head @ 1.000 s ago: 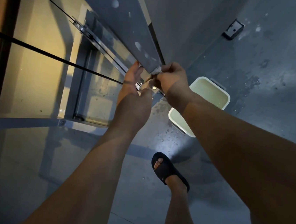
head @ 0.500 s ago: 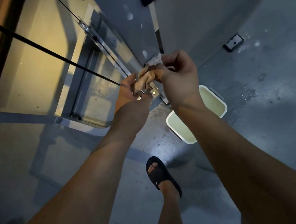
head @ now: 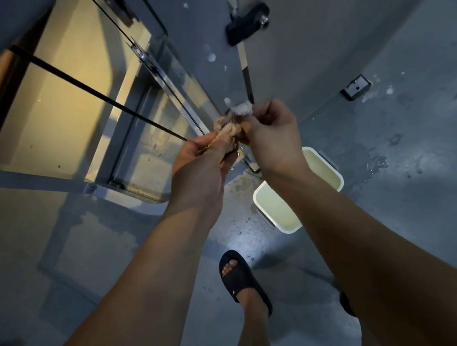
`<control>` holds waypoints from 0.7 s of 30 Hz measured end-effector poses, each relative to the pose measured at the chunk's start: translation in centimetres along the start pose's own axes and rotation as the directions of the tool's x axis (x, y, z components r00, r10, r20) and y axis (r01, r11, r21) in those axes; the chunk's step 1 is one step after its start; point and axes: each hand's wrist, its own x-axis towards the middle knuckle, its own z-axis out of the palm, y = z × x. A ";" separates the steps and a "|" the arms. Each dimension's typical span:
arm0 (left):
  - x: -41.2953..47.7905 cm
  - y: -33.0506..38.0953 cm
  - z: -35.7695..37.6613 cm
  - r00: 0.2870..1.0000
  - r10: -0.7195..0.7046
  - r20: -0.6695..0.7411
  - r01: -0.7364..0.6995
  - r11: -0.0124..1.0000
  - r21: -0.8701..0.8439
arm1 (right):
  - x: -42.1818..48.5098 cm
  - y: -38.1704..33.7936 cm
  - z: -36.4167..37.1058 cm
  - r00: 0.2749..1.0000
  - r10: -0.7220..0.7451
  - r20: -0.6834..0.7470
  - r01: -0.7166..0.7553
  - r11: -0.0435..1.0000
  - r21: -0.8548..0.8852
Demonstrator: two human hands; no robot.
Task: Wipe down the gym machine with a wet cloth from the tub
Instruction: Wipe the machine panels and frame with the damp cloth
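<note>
Right of centre on the floor, the tub (head: 286,229) holds pale liquid.
At mid-frame the left hand (head: 199,175) below and the right hand (head: 273,138) above clench the twisted cloth (head: 227,129) beside the gym machine (head: 196,42).

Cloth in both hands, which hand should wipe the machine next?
Probably the right hand. It pinches the cloth's top end right beside the machine's grey panel; the left hand grips the lower end, farther from it.

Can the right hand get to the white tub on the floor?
Probably yes. The tub sits open on the floor just below, nothing covering it. But the right hand grips the cloth now.
</note>
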 end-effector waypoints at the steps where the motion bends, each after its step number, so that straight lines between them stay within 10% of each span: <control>1: -0.2 0.3 0.1 1.000 0.003 -0.011 -0.003 1.000 -0.016 | -0.3 -0.3 0.2 1.000 0.001 -0.007 -0.001 1.000 -0.009; 21: -1.4 3.1 1.5 0.973 0.192 -0.127 -0.191 0.981 0.017 | -2.2 -3.9 0.4 0.997 -0.054 0.063 0.057 0.997 -0.052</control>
